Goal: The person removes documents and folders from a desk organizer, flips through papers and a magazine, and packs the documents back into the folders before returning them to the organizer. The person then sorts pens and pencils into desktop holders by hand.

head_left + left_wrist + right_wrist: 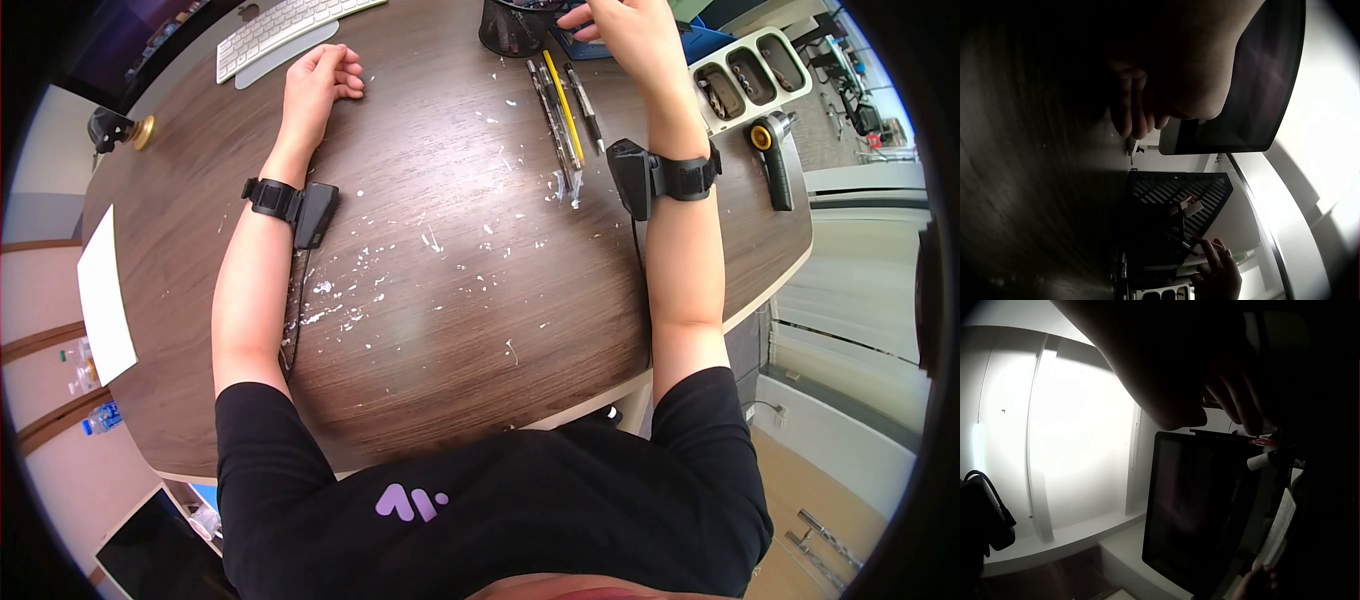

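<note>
On the desk [420, 180] lies my left hand [320, 80], its fingers loosely curled and holding nothing, close to the white keyboard [290, 30]. My right hand [630, 35] is raised at the far side, beside the black mesh pen cup [512, 30], and the top edge of the head view cuts it off. Between its thumb and fingers shows a thin red pen-like thing [1210, 399], mostly hidden by the hand. Several pens and pencils lie side by side below the cup, among them a yellow pencil [563, 108] and a silver-and-black pen [583, 105].
White flakes [350, 300] are scattered over the desk. A white tray [720, 118] with three compartments stands at the right, next to a black-and-yellow handled tool [772, 165]. A monitor [130, 40] is at the back left. A white sheet [105, 295] lies at the left edge.
</note>
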The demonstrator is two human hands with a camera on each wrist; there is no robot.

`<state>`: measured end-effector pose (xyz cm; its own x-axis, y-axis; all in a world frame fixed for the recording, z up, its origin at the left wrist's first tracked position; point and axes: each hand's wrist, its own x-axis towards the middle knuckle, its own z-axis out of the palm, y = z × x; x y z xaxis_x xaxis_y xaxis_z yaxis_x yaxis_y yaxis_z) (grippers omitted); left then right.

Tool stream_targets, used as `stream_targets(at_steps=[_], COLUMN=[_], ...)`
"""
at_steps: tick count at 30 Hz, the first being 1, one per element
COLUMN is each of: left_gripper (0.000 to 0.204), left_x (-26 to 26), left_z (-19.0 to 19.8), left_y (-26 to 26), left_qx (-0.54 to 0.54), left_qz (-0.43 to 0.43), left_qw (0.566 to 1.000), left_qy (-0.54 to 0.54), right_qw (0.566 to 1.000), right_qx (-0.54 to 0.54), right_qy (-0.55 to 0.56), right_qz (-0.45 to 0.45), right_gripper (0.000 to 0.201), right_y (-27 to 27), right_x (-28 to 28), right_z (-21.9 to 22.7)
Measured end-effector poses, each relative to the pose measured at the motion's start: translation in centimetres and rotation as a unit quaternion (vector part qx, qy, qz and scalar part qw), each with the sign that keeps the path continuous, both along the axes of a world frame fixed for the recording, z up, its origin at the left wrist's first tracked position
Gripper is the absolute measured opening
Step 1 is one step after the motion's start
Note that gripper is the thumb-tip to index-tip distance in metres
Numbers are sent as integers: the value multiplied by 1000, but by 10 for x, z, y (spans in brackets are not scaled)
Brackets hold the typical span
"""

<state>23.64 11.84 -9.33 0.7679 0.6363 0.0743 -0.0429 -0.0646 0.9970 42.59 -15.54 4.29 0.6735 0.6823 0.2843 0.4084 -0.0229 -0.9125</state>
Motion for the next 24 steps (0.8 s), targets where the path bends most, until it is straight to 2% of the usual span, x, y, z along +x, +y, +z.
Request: stream_targets(at_steps=[5, 7, 8, 10, 12, 14, 15, 16, 18, 19, 20, 22, 24], left_gripper=[28, 29, 29, 29, 28, 27, 28, 28, 28, 28, 28, 28, 28], left_x=[1, 1, 0, 0, 1, 0, 0, 1, 1, 1, 1, 1, 1], left_z=[-2, 0, 1, 1, 2, 1, 0, 1, 1, 1, 1, 1, -1], left_y=[1, 0, -1, -1, -1, 0, 0, 0, 0, 0, -1, -1, 0], left_qx=[9, -5, -4, 0, -2, -6, -10, -13, -9, -4, -5, -1, 2], left_qz=[3, 8, 8, 8, 4, 4, 6, 6, 8, 10, 10, 5, 9], left_qw=[1000, 1000, 1000, 1000, 1000, 1000, 1000, 1000, 1000, 1000, 1000, 1000, 1000], left_qy=[-9, -1, -2, 0, 4, 9, 3, -2, 0, 1, 2, -2, 1], right_qw=[999, 992, 982, 976, 973, 996, 996, 996, 981, 969, 969, 889, 859], right_qx=[-39, -103, -156, -125, -124, 16, 36, 35, -183, -216, -217, -430, -485], right_qy=[-33, -62, -98, -173, -188, -93, -84, -84, -37, -116, -116, -154, -162], right_qz=[-7, 44, 39, 51, 61, 7, -5, -5, -45, 3, 3, 27, 2], right_gripper=[56, 57, 58, 55, 49, 41, 31, 31, 19, 26, 26, 33, 29], right_y=[3, 1, 9, 10, 9, 9, 10, 7, 0, -4, -4, -4, 4], right_x=[3, -9, 0, 9, 3, 6, 8, 9, 1, 21, 21, 22, 27], right_z=[-2, 3, -8, -25, -13, -15, -15, -11, 9, -6, -12, -21, -42])
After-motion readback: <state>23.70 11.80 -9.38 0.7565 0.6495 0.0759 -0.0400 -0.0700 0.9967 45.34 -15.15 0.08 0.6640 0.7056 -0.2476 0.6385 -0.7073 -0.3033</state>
